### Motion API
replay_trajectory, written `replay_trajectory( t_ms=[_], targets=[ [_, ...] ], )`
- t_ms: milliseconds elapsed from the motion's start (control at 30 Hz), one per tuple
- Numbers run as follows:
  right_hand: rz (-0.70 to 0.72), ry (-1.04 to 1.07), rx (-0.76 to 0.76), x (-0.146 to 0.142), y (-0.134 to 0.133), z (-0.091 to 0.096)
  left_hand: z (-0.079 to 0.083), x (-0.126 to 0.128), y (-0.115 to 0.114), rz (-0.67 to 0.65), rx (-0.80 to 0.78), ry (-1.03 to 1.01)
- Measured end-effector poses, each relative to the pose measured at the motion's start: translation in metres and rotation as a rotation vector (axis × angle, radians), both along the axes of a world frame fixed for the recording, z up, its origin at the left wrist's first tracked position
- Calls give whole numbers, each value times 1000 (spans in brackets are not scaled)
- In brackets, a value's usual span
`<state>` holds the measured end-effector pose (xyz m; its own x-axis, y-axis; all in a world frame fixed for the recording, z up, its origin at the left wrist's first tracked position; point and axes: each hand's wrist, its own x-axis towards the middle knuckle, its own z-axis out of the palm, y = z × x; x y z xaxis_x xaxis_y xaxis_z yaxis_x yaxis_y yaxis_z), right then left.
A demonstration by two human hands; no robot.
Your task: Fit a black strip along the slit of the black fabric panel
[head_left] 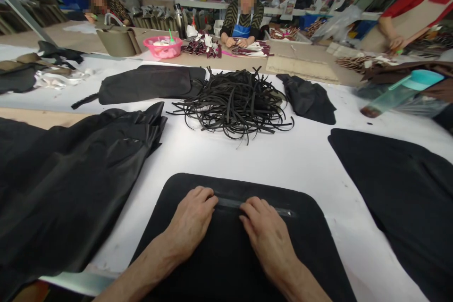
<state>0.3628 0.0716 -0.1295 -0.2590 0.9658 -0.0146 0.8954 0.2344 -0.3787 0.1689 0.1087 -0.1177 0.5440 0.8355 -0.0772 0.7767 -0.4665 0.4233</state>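
Note:
A large black fabric panel [226, 255] with rounded corners lies flat in front of me. Near its far edge runs a narrow slot-like strip [229, 202], shiny in places, with a small pale spot at its right end. My left hand [193, 222] rests at the strip's left part, fingers curled and closed on the panel there. Farther right, my right hand [267, 233] bends its fingers down onto the same strip, closed, with the thumb beside them. The fingertips of both hands are partly hidden, and a short stretch of strip shows between them.
Beyond the panel lies a heap of thin black strips [237, 101]. Black sheet material [71, 174] covers the left side; another black panel [399, 188] lies right. A bottle with a turquoise lid [403, 92] lies tilted at right. Co-workers [244, 14] work across the table.

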Motion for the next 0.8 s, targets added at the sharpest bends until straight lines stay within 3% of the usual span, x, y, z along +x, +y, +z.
replay_trajectory(
  t_ms=[267, 400, 633, 800],
  targets=[
    [-38, -122, -25, -9, 8, -2, -7, 10, 2, 16, -5, 13],
    [9, -139, 79, -10, 4, -3, -7, 10, 7, 47, -47, -36],
    [109, -137, 273, -12, -12, -12, -11, 16, 8, -13, 29, 197],
    [186, -128, 462, -15, -19, -24, -8, 15, 11, 18, 13, 184]
  ],
)
